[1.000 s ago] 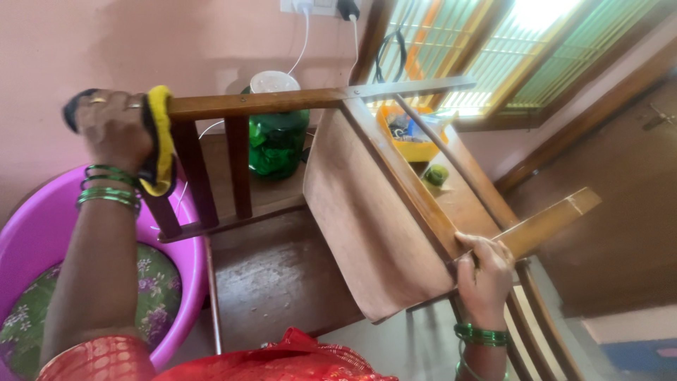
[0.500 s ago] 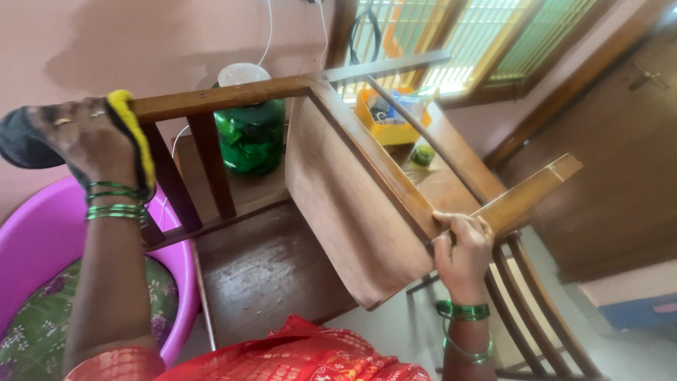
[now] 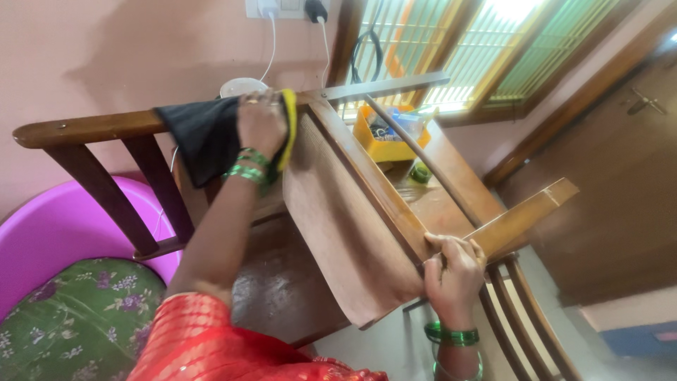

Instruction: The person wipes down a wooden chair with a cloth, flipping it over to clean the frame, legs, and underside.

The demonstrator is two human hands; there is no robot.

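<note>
Pressing the cloth in my left hand, now slid toward three o'clock along the chair rail; my right hand fingers stay clenched on its leg.

– What is she holding there?

– A wooden chair, brown and polished, tipped over on its side. The flat seat panel faces toward her, tilted, its lower edge low near her body. The top rail runs from the far left to the middle, and 2 dark slats hang down under it on the left.

– And the cloth?

– A black cloth with yellow edge lies over the top rail, close to where the rail meets the seat. It is pressed on the rail and hangs down a little on the near side.

– The legs?

– 1 leg points out to the right, light brown, cut square at its end.
</note>
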